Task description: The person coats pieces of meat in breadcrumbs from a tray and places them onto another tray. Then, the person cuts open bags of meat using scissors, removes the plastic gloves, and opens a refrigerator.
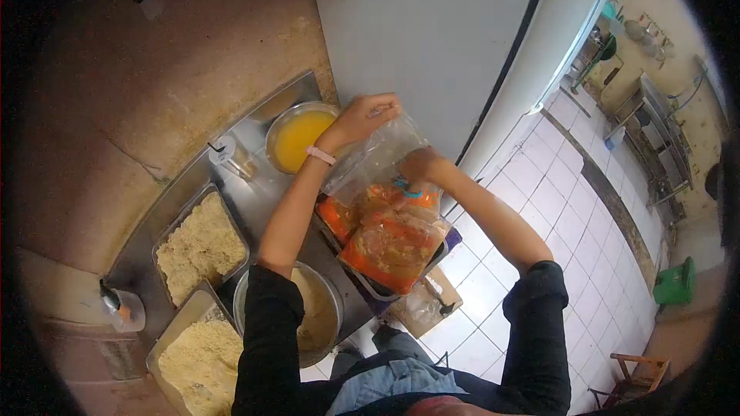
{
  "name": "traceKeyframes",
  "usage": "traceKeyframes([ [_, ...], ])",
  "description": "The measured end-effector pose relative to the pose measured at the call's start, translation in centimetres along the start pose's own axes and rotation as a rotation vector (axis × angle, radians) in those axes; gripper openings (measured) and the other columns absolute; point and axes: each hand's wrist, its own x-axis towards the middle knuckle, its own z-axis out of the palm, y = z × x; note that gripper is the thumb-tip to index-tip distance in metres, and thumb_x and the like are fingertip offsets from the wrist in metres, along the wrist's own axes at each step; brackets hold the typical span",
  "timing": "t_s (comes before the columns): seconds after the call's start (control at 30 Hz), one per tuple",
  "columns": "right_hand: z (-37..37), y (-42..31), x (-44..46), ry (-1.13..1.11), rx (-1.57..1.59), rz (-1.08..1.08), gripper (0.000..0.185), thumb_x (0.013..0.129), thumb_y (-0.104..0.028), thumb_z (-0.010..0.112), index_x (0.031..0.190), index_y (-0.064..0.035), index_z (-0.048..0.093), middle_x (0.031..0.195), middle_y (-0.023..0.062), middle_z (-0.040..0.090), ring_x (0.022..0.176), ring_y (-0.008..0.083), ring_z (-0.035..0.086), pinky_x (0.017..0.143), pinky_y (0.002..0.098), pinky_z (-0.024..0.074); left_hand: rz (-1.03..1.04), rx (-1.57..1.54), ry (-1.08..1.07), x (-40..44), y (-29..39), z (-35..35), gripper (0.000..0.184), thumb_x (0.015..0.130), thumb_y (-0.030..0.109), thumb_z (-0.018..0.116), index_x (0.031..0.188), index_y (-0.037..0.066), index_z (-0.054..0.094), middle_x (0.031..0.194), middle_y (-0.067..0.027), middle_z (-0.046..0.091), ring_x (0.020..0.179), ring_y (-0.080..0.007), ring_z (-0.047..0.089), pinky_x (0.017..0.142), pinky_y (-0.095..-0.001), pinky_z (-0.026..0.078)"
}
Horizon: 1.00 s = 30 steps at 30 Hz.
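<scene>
My left hand (370, 117) grips the upper edge of a clear plastic bag (370, 156), its fingers curled round the film. My right hand (420, 168) is at the bag's other side, partly behind or inside the plastic, and what its fingers hold is hidden. A bit of blue (407, 189) shows just below it. Under the bag, orange-and-clear packets (391, 250) of brownish food lie in a tray (379, 290) at the counter's edge.
On the steel counter (266, 199) are a bowl of yellow liquid (302, 139), a clear container (231, 157), two trays of pale crumbs (199, 246) and a metal bowl (317, 312). A white appliance (432, 38) stands ahead; cardboard (445, 302) lies below.
</scene>
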Motion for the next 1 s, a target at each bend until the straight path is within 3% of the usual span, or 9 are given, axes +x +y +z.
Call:
traceKeyframes([
  [0.07, 2.2, 0.9, 1.5, -0.014, 0.185, -0.001, 0.034, 0.066, -0.027, 0.058, 0.097, -0.0114, 0.062, 0.092, 0.0130, 0.062, 0.089, 0.0289, 0.059, 0.073, 0.0415, 0.0468, 0.035, 0.062, -0.005, 0.2, 0.1, 0.0, 0.021, 0.084, 0.020, 0.052, 0.081, -0.001, 0.050, 0.064, -0.0046, 0.047, 0.064, -0.0086, 0.041, 0.062, -0.0266, 0.040],
  [0.33, 1.6, 0.0, 0.9, 0.065, 0.224, -0.084, 0.035, 0.068, -0.029, 0.059, 0.097, -0.0094, 0.058, 0.083, 0.0148, 0.062, 0.080, 0.0322, 0.060, 0.067, 0.0421, 0.0471, 0.048, 0.162, -0.106, 1.6, 1.1, 1.1, 0.018, 0.083, 0.019, 0.054, 0.081, 0.001, 0.052, 0.064, -0.0059, 0.049, 0.063, -0.0095, 0.047, 0.062, -0.0268, 0.041],
  [0.4, 1.6, -0.4, 1.1, 0.081, 0.205, -0.115, 0.037, 0.068, -0.028, 0.058, 0.101, -0.0102, 0.056, 0.084, 0.0150, 0.062, 0.081, 0.0323, 0.059, 0.066, 0.0428, 0.0468, 0.102, 0.050, 0.074, 1.9, 0.7, 0.9, 0.019, 0.083, 0.021, 0.054, 0.079, 0.002, 0.051, 0.064, -0.0038, 0.050, 0.064, -0.0082, 0.046, 0.062, -0.0265, 0.040],
  [0.47, 1.6, -1.2, 0.7, 0.402, 0.091, -0.152, 0.036, 0.067, -0.031, 0.057, 0.097, -0.0102, 0.058, 0.085, 0.0148, 0.062, 0.083, 0.0321, 0.059, 0.069, 0.0435, 0.0458, 0.161, -0.222, 0.446, 3.5, 0.6, -0.5, 0.019, 0.083, 0.023, 0.053, 0.077, 0.004, 0.052, 0.063, -0.0027, 0.048, 0.065, -0.0074, 0.045, 0.062, -0.0264, 0.040],
  [0.57, 3.9, -0.6, 2.8, 0.132, 0.386, 0.031, 0.036, 0.065, -0.036, 0.059, 0.088, -0.0089, 0.062, 0.087, 0.0148, 0.063, 0.084, 0.0315, 0.059, 0.075, 0.0439, 0.0438, 0.237, -0.140, 0.529, 4.2, 6.5, -5.1, 0.022, 0.081, 0.027, 0.055, 0.077, 0.006, 0.051, 0.062, -0.0045, 0.044, 0.062, -0.0100, 0.043, 0.061, -0.0262, 0.040],
  [0.73, 6.0, 0.7, 2.5, 0.057, 0.415, 0.224, 0.032, 0.065, -0.035, 0.059, 0.081, -0.0069, 0.064, 0.084, 0.0149, 0.063, 0.082, 0.0303, 0.060, 0.079, 0.0435, 0.0420, 0.037, 0.874, -0.093, 1.7, 4.0, -6.8, 0.024, 0.076, 0.029, 0.058, 0.084, 0.006, 0.056, 0.073, -0.0132, 0.057, 0.068, -0.0243, 0.057, 0.063, -0.0355, 0.044],
  [0.8, 6.5, -0.2, 2.0, 0.042, 0.326, 0.256, 0.031, 0.065, -0.033, 0.058, 0.081, -0.0067, 0.064, 0.081, 0.0147, 0.063, 0.080, 0.0301, 0.060, 0.078, 0.0431, 0.0418, -0.170, 0.959, -0.169, 0.9, -1.7, -4.7, 0.023, 0.074, 0.025, 0.058, 0.091, 0.009, 0.059, 0.081, -0.0144, 0.060, 0.075, -0.0300, 0.058, 0.069, -0.0406, 0.045],
  [0.83, 7.1, -0.8, 1.9, 0.135, 0.268, 0.219, 0.028, 0.065, -0.031, 0.059, 0.079, -0.0078, 0.064, 0.079, 0.0132, 0.063, 0.079, 0.0292, 0.060, 0.079, 0.0428, 0.0411, -0.051, 0.686, -0.041, -0.8, -9.5, -2.7, 0.026, 0.073, 0.019, 0.058, 0.097, 0.009, 0.057, 0.084, -0.0138, 0.060, 0.079, -0.0306, 0.056, 0.071, -0.0390, 0.044],
  [1.0, 7.7, -5.4, -2.7, 0.444, -0.027, 0.154, 0.018, 0.063, -0.026, 0.061, 0.074, -0.0121, 0.065, 0.079, 0.0088, 0.063, 0.083, 0.0248, 0.058, 0.082, 0.0424, 0.0372, 0.020, 0.730, -0.498, -1.6, -10.4, 4.6, 0.034, 0.069, 0.024, 0.062, 0.101, 0.014, 0.060, 0.095, -0.0135, 0.060, 0.085, -0.0306, 0.058, 0.072, -0.0396, 0.046],
])
